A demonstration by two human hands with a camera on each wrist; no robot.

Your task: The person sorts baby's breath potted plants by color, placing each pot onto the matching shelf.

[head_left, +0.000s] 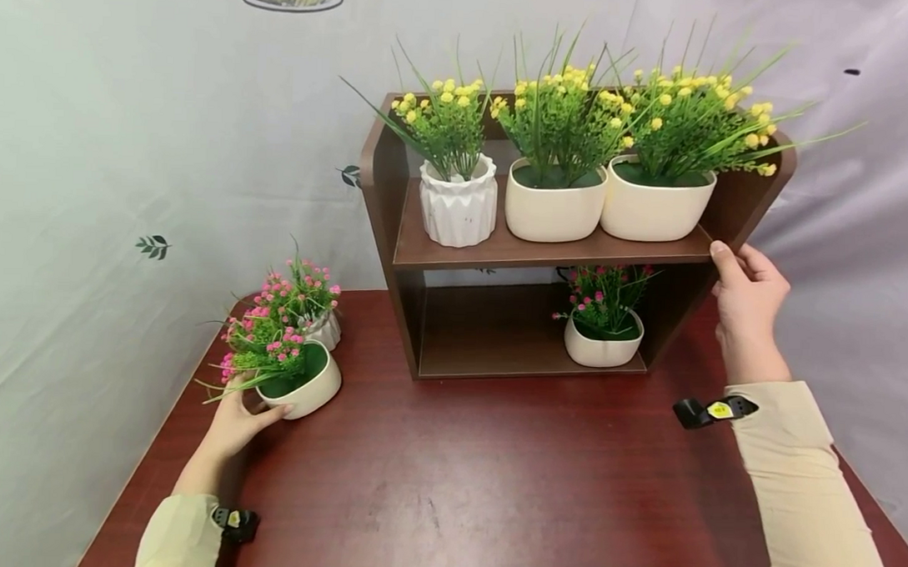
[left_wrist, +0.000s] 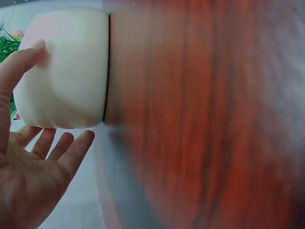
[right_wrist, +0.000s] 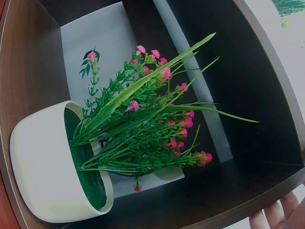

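Note:
At the table's left side my left hand [head_left: 230,426] grips a cream oval flowerpot [head_left: 317,393] with pink flowers. In the left wrist view the thumb lies on the pot's wall [left_wrist: 71,71] and the other fingers are at its side. Behind it a white ribbed pot [head_left: 325,330], also pink-flowered, stands on the table. My right hand [head_left: 751,294] holds the right side of a dark brown two-tier shelf [head_left: 387,223], thumb at the front edge. A cream pot [head_left: 603,352] with pink flowers sits at the right of the lower tier, seen close in the right wrist view [right_wrist: 40,162].
On the upper tier stand a white ribbed pot [head_left: 458,208] and two cream oval pots [head_left: 554,214], all with yellow flowers and long grass blades. The shelf rests on a reddish-brown table [head_left: 447,475]. A pale patterned curtain [head_left: 129,122] hangs behind.

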